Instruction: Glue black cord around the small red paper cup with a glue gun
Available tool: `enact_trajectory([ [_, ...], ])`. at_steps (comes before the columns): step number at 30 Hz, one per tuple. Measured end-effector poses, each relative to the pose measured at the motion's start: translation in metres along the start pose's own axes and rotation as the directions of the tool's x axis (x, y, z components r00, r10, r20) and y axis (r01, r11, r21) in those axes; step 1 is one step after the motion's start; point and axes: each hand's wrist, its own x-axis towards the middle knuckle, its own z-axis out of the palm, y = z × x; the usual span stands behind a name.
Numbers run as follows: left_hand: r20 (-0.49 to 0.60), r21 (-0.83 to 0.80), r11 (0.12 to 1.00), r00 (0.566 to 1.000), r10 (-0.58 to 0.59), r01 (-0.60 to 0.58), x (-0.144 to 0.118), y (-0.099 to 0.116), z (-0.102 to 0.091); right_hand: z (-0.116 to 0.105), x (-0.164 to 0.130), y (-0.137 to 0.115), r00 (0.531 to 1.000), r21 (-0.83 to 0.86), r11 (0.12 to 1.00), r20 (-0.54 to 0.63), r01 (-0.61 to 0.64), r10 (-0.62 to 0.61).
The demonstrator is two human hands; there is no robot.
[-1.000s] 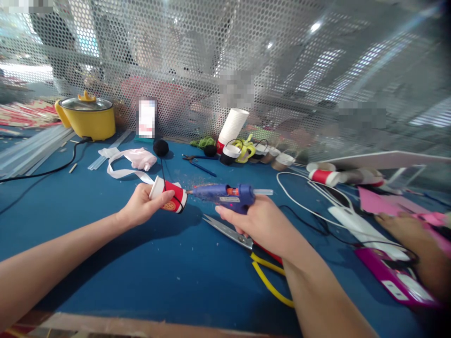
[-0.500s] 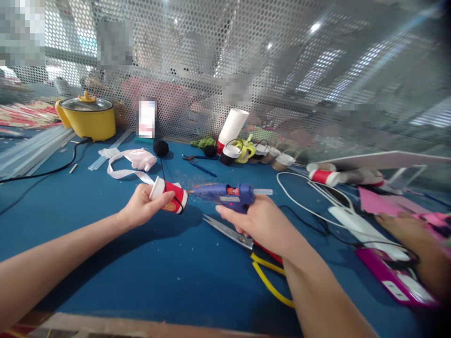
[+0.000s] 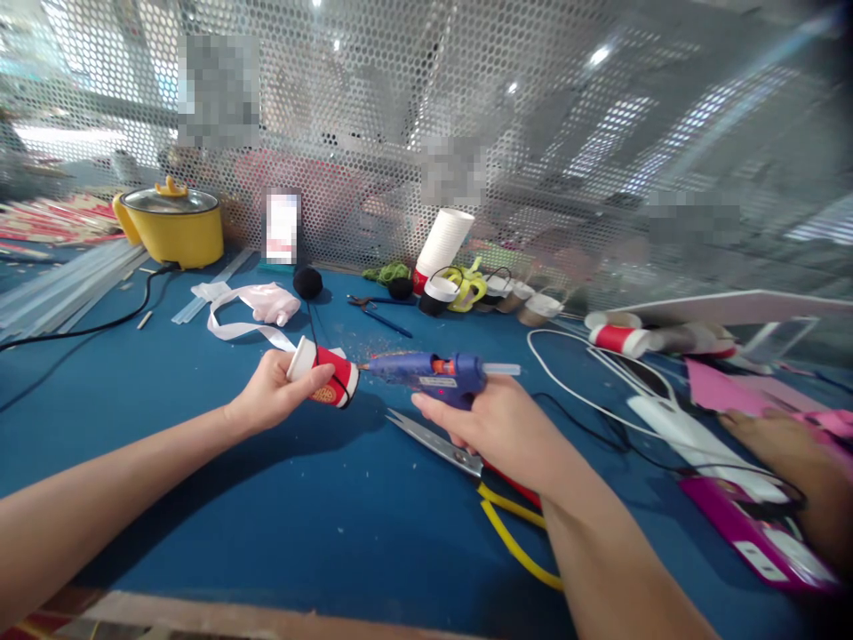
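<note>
While the left hand [image 3: 276,396] tilts a cup [image 3: 324,377], the right hand [image 3: 497,422] levels a glue gun [image 3: 426,372].

A glossy blue plastic glue gun [image 3: 433,377] meets a smooth red paper cup [image 3: 324,380] above matt blue cloth [image 3: 200,498].

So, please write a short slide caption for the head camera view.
Left hand holds a small red paper cup sideways while right hand aims a blue glue gun at it.

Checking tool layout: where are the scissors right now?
In the head view, the scissors lie on the blue table just right of centre, partly under the right hand holding the glue gun.
</note>
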Motion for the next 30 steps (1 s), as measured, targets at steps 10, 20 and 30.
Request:
enact_trajectory([
  [10, -0.032, -0.002, 0.999, 0.999, -0.044, 0.044, 0.0004, 0.0003, 0.0007, 0.0001, -0.0028, -0.0019, 1.0, 0.0, 1.0, 0.004, -0.012, 0.012],
  [20, -0.029, -0.003, 0.999, 0.998, -0.053, 0.052, 0.0009, -0.0006, 0.0006, 0.0001, -0.002, -0.0022, 0.999, -0.027, 1.0, -0.028, 0.016, -0.017],
  [30, -0.049, -0.012, 0.998, 0.997, -0.057, 0.056, 0.0013, -0.0046, 0.0013, -0.0001, -0.0026, -0.003, 1.0, 0.004, 1.0, 0.003, -0.01, 0.01],
])
